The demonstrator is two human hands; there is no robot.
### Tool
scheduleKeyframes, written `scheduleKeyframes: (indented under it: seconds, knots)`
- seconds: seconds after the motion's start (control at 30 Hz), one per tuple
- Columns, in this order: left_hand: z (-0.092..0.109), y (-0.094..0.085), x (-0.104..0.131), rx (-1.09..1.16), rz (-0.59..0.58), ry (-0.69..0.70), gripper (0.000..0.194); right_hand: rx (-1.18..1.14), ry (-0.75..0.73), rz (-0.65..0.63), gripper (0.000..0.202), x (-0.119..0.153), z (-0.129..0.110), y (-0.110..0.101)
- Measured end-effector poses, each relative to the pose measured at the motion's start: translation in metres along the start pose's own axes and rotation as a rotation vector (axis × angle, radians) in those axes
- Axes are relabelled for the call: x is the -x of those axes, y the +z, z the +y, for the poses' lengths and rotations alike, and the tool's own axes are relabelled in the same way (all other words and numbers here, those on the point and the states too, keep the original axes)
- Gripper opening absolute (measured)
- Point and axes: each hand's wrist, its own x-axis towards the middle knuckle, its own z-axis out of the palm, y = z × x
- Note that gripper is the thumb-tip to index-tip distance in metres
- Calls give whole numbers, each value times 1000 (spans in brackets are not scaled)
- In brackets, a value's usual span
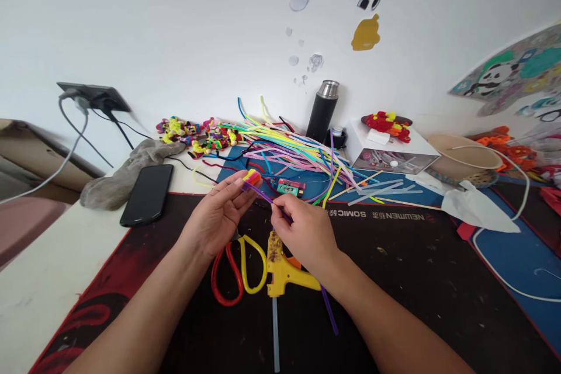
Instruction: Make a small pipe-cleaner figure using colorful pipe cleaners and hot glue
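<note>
Between the fingertips of my left hand [219, 213] is a small bundle of yellow, red and orange pipe cleaner [252, 177]. A purple pipe cleaner [259, 191] runs from that bundle to my right hand [304, 232], which is closed around it. The tail of the purple strand comes out below my right wrist. Under my hands lie scissors [242, 269] with one red and one yellow handle; their blades are mostly hidden. A yellow glue gun [280, 274] lies beside them, partly behind my right hand, a clear glue stick [276, 333] sticking out of its back.
Many coloured pipe cleaners [293, 149] are piled by the wall, near small pipe-cleaner figures [197, 134]. A black thermos [323, 111] stands behind. At left is a phone [148, 194]; at right are a white box [394, 149], a beige bowl [460, 156] and a white cable [499, 286].
</note>
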Motion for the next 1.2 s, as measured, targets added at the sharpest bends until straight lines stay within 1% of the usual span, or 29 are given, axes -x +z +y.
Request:
scheduleKeyframes:
  seconds: [0.27,0.57,0.77,0.9,1.2]
  knots:
    - [0,-2,-1,-12,0,-8,16,32,-15,-3,15,0,0,1]
    - [1,2,1,-14,32,-15,16,50,-35,-1,16,1,-2,1]
    - [0,-2,-1,-32,13,-1,17,73,-36,-23,16,1,-2,2]
    - [0,-3,-2,-46,10,0,21,79,-20,-36,14,0,-3,2]
    - [2,5,1,-42,67,-6,22,67,-12,-82,13,0,-4,0]
